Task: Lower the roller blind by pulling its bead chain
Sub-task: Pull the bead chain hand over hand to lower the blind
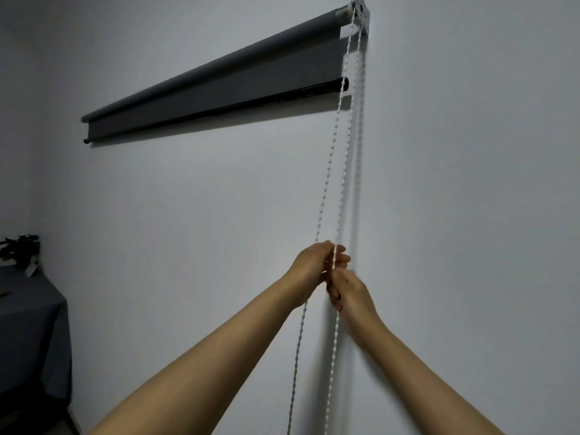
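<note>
The dark grey blind (219, 89) runs lengthwise along the wall (470, 183) near its top, only a short strip unrolled, its black bottom bar (226, 109) parallel to the roll. At its right end a white bead chain (326, 180) hangs down in two strands from the bracket (361, 11). The left hand (317, 265) and, just below it, the right hand (348, 293) are both closed around the chain.

No text, label, brand, number or sign can be read anywhere in this view: the grey roller blind (219, 89), its white mounting bracket (361, 14) and the wall (470, 183) carry no legible marking
</note>
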